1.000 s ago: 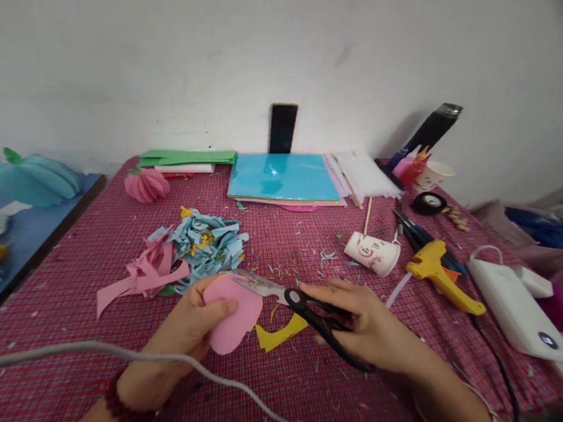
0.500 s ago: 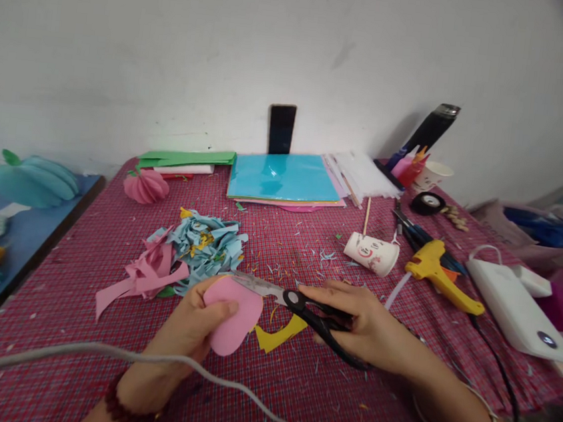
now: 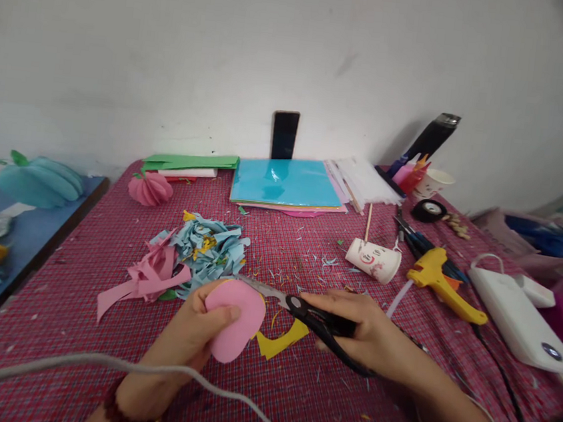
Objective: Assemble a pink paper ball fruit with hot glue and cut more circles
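Note:
My left hand pinches a rounded pink paper piece just above the red checked tablecloth, thumb on its face. Black-handled scissors are gripped in my right hand, and their metal blades reach left to the top edge of the pink piece. A yellow paper offcut lies on the cloth right below the scissors.
A heap of pink and light blue paper scraps lies behind my left hand. A tipped paper cup, yellow glue gun, white power bank, coloured paper stack, black phone and a grey cable surround the spot.
Both hands with the pink piece and scissors keep their grip; the whole view has shifted slightly downward, and the scissor blades look a little more closed against the paper.

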Motion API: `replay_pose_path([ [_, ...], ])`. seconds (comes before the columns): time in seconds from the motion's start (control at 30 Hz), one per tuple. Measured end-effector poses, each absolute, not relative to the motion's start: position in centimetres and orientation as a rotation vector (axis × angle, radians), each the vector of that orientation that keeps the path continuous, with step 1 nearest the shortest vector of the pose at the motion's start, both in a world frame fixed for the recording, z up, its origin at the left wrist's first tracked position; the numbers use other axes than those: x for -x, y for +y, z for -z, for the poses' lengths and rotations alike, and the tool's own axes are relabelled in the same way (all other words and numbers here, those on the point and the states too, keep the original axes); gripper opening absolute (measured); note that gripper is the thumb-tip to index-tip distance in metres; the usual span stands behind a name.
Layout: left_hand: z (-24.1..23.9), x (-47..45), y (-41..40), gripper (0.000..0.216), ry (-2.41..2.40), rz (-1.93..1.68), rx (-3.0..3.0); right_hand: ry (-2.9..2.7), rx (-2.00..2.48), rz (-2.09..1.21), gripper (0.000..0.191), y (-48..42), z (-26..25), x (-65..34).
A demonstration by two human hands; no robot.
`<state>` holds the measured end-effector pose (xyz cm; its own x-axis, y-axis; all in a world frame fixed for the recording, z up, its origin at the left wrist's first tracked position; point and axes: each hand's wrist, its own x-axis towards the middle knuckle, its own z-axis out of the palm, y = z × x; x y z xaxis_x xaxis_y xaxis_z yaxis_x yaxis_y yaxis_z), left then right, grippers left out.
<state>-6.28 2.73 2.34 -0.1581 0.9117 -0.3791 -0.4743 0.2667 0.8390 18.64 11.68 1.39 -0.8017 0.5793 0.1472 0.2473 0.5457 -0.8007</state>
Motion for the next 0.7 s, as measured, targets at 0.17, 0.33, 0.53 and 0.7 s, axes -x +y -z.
replay_pose_path([
  [0.17, -2.6, 6.2, 3.0, 0.029, 1.178, -1.346, -0.448, -2.464, 0.872, -0.943, 0.055, 12.4, -0.8, -19.2],
  [0.33, -2.6, 6.2, 3.1, 0.023, 1.113, -1.346, -0.444, -2.622, 0.979, -0.662, 0.05, 12.2, -0.3, -20.2],
  [0.53, -2.3, 6.0, 3.2, 0.02, 1.11, -1.328, -0.459, -2.743, 1.001, -0.529, 0.043, 11.2, -0.1, -20.3],
  [0.7, -2.3, 6.1, 3.3, 0.026, 1.153, -1.303, -0.486, -2.812, 0.996, -0.433, 0.041, 11.0, -0.1, -20.4],
])
